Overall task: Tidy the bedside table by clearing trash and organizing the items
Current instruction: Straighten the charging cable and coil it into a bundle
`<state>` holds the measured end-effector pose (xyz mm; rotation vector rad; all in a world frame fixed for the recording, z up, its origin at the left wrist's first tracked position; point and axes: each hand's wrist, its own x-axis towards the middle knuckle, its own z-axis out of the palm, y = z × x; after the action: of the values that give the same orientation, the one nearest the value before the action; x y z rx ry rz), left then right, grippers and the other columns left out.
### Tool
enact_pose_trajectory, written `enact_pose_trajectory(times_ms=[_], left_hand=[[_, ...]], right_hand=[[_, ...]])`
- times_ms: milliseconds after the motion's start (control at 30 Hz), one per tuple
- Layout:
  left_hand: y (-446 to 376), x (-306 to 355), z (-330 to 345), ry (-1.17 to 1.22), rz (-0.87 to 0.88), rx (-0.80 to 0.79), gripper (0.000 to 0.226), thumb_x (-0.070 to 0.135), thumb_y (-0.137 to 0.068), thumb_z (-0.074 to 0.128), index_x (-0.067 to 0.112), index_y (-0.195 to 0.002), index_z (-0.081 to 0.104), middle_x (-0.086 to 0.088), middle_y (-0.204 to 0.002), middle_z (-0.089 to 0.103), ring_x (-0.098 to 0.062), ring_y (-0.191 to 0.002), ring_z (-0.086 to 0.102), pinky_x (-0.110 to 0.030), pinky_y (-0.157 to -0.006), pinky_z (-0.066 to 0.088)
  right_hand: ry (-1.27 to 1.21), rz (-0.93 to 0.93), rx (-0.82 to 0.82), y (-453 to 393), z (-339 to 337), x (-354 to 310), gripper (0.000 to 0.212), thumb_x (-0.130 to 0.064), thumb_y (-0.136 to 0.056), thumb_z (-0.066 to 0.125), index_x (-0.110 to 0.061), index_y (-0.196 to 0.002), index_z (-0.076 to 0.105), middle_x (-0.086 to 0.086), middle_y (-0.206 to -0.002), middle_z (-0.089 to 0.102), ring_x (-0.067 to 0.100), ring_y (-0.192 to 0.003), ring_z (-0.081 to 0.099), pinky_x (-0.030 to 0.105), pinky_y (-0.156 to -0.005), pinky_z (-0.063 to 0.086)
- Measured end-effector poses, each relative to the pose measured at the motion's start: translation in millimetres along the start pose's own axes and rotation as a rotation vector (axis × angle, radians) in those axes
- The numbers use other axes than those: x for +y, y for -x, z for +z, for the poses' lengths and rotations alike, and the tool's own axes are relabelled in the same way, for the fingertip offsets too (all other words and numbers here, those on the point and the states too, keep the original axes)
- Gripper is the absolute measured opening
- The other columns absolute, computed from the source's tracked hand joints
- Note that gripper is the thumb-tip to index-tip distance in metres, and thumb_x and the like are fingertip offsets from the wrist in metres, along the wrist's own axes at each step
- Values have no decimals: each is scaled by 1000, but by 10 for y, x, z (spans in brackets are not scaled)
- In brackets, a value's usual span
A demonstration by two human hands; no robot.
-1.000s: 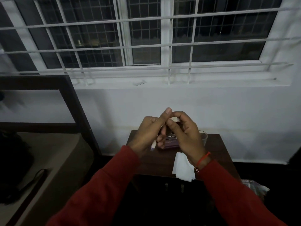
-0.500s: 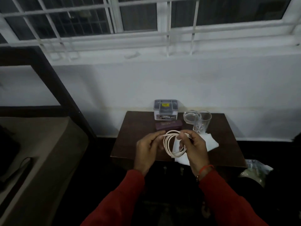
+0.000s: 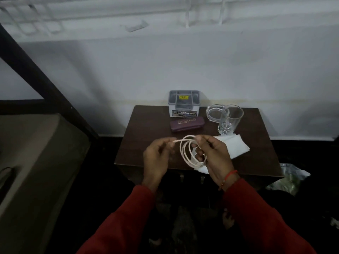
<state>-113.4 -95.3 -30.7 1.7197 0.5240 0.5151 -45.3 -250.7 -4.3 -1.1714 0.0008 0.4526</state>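
Over the counter's [image 3: 146,129] front edge, the right hand [image 3: 212,156] grips the coiled cable [image 3: 190,153] while the left hand [image 3: 157,158] pinches its loose end, winding nearly done; next, probably setting it down neatly.

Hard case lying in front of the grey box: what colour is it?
Dark maroon hard case, faint lettering on its lid; the head view shows it.

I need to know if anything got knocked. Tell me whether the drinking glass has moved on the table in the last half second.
No. The glass stands beside the glass bowl, behind the white cloth, as before.
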Motion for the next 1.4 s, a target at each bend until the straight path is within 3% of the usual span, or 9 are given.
enact_pose_trajectory(times_ms=[100,267,367,500,700,833,1033,1233,1400], left_hand=[[-33,30,-74,-119,158,98,18,16,-95,69,32,-97,76,7,-95,77,-9,-76,73,-27,-72,59],[64,107,27,28,-62,-46,12,10,-99,63,15,-100,74,-6,-100,79,-16,-92,73,-37,-88,57],[168,174,95,237,-244,-239,19,7,-101,59,-1,-110,73,-24,-107,76,-26,-92,71,-44,-86,57],[196,284,110,393,-396,-348,26,16,-105,52,5,-112,75,-21,-108,77,-30,-90,72,-37,-75,60],[248,273,162,191,-320,-462,37,39,-106,47,16,-118,74,-13,-114,77,-20,-89,72,-39,-75,57],[211,218,158,241,-291,-421,32,26,-108,47,10,-123,70,-25,-115,72,-25,-87,68,-38,-73,58],[81,114,74,246,-222,-316,25,7,-101,58,23,-108,75,4,-79,78,-8,-65,69,-23,-58,59],[3,2,28,63,-111,-58,19,7,-95,68,23,-98,79,-9,-107,76,-24,-92,74,-40,-72,62],[90,68,60,265,-319,-244,17,6,-93,70,20,-91,79,-7,-83,81,-14,-66,75,-25,-54,59]], right_hand=[[21,68,-98,40,18,16,13,-13,-96,63,-2,-96,70,12,-69,62,9,-47,42,21,-41,38],[-162,96,-181,30,73,-1,14,-12,-98,56,0,-95,61,-1,-56,55,3,-40,37,15,-35,31],[-199,72,-83,-14,38,16,15,-14,-98,58,-3,-89,62,4,-62,57,4,-43,39,15,-36,31],[-83,-7,117,-59,-49,79,13,-16,-96,63,-4,-93,68,3,-65,61,5,-46,41,18,-42,36],[78,-151,294,-56,-14,153,8,-17,-93,68,-12,-90,73,-4,-68,64,2,-49,47,20,-46,40],[-25,-116,242,-15,67,149,8,-15,-94,66,-12,-89,72,-4,-65,64,3,-46,40,18,-41,36],[-85,-8,166,-25,11,23,11,-11,-95,64,-1,-99,66,3,-65,58,3,-42,35,16,-38,29],[-154,156,-71,24,40,-3,15,-9,-99,55,-1,-88,61,6,-67,53,2,-39,33,13,-32,24],[-198,170,-42,-9,26,30,16,-12,-99,56,-2,-90,63,0,-60,54,1,-38,33,15,-38,23]])
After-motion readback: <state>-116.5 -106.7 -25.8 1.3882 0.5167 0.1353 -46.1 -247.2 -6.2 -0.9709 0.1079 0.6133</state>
